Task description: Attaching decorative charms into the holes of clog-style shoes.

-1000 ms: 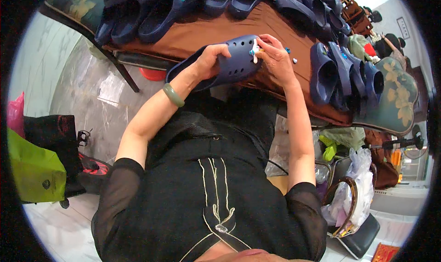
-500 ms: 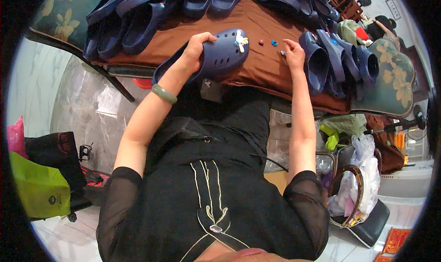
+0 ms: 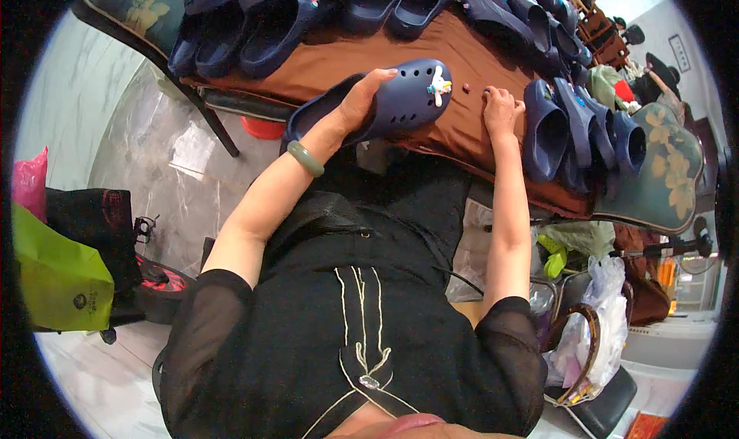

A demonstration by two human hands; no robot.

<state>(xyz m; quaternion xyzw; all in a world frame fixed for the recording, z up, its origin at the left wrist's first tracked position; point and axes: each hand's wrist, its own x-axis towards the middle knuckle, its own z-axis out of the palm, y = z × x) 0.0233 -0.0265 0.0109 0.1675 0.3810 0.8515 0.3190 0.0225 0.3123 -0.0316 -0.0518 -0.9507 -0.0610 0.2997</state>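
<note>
My left hand (image 3: 360,104) grips a navy clog (image 3: 412,93) by its side, thumb on top and the other fingers hidden underneath. A white figure-shaped shoe charm (image 3: 439,86) sits on the clog's toe, among the round holes. To the right, my right hand (image 3: 503,114) rests on the brown cloth with bent fingers, the fingertips closed at a small blue shoe charm (image 3: 486,93) that they mostly cover. Just left of those fingertips lies a small reddish charm (image 3: 466,88), untouched.
Brown cloth (image 3: 454,46) covers the table. Navy clogs (image 3: 281,35) line its far left side, more clogs (image 3: 493,16) stand at the back, and another row (image 3: 547,135) is close to my right hand. Floral-patterned chairs (image 3: 654,170) flank the table.
My right hand has come down onto the cloth, and its fingertips now cover most of the blue charm. The left hand still holds the clog. The whole view has shifted.
</note>
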